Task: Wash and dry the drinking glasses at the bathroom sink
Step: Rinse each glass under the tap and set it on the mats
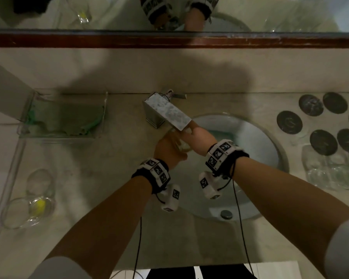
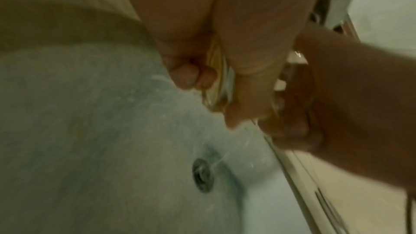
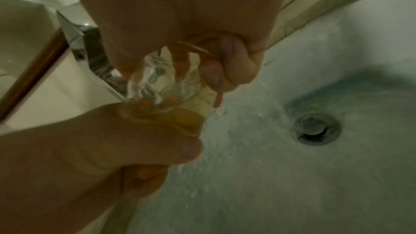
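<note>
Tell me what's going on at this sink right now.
A person is washing a drinking glass under the square faucet, over the round sink. The left hand grips the glass while the right hand curls over its rim. Water runs toward the drain. More glasses wait on the counter to the right.

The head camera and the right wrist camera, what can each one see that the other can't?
Only the head view shows the green cloth in its clear tray, the dark coasters, the waiting glasses on the right and the wrist bands.

Only the right wrist view shows the water splashing inside the glass and the fingertips curled on its rim.

Both show the left hand, the right hand, the faucet, the sink and its drain.
</note>
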{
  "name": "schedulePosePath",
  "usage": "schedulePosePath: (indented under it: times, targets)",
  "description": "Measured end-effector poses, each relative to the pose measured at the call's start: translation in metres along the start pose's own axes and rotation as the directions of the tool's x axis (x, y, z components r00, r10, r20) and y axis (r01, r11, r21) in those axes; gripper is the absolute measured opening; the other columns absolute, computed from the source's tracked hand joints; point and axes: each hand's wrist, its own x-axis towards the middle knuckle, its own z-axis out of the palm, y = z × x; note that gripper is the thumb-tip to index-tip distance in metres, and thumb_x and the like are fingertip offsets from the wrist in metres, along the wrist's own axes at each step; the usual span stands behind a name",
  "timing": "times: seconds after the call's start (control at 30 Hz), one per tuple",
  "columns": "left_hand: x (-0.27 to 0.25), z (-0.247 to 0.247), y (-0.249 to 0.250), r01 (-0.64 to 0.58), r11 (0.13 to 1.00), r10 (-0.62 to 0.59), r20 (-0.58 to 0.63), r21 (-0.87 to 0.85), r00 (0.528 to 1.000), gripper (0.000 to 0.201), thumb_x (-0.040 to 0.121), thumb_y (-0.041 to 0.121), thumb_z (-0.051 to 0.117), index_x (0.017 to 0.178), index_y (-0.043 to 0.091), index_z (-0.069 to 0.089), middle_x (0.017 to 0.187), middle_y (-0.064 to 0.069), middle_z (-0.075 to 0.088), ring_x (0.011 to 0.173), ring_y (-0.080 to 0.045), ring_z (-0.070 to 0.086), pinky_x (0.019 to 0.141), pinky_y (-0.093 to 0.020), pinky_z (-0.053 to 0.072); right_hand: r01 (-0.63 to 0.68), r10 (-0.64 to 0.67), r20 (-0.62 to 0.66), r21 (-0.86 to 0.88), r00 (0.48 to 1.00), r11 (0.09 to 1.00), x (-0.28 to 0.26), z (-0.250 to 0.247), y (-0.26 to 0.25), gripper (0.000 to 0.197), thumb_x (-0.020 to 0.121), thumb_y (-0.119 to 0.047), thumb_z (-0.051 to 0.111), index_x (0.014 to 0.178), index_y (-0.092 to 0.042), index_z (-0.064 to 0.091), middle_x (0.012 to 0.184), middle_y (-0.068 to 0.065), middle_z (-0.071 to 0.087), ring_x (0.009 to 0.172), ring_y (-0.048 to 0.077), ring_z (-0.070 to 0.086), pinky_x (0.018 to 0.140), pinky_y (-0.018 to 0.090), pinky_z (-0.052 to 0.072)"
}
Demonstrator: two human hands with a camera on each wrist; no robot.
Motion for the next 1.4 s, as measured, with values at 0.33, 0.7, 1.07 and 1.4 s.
schedulePosePath:
  times: [0.33,0.7,1.07,1.4]
  targets:
    - [-0.002,-0.013,0.0,-0.039,0.999,0.042,0.1,-0.027,0.994,0.047,0.069,0.007,0.083,0.112,0.01,0.063,0.103,-0.002,0.066,0.089,-0.014,0.061,0.076,-0.027,0.049,0.049,-0.049,0.041,-0.006,0.998,0.999,-0.008,0.0,-0.004,0.064,0.093,-0.052,0.057,0.148,-0.028,0.034,0.109,0.005,0.065,0.09,0.021,0.064,0.077,0.033,0.052]
    - [-0.004,-0.034,-0.003,0.023,0.988,0.032,0.352,-0.151,0.936,0.047,0.072,0.006,0.083,0.112,0.016,0.062,0.094,0.002,0.065,0.069,-0.012,0.063,0.061,-0.028,0.055,0.139,-0.127,0.065,-0.237,0.99,0.961,-0.017,-0.001,-0.008,0.062,0.088,-0.052,0.061,0.14,-0.023,0.043,0.12,-0.001,0.059,0.095,0.017,0.057,0.079,0.031,0.046]
    - [-0.009,-0.012,-0.003,-0.069,0.99,0.075,0.039,-0.126,0.996,0.061,0.068,0.008,0.085,0.122,0.013,0.056,0.107,0.001,0.063,0.095,-0.017,0.061,0.077,-0.027,0.049,0.077,-0.077,0.005,-0.148,0.997,0.986,-0.011,-0.004,-0.011,0.06,0.09,-0.058,0.057,0.14,-0.028,0.044,0.103,-0.003,0.063,0.083,0.014,0.063,0.067,0.028,0.048]
    - [-0.012,-0.002,-0.004,-0.092,0.978,0.068,-0.136,-0.185,0.988,0.052,0.067,0.008,0.085,0.112,0.015,0.059,0.103,0.002,0.064,0.094,-0.018,0.062,0.082,-0.031,0.052,0.053,-0.053,-0.012,-0.006,0.999,0.999,-0.01,-0.003,-0.015,0.059,0.089,-0.052,0.064,0.139,-0.026,0.047,0.117,-0.007,0.06,0.101,0.014,0.059,0.075,0.024,0.047]
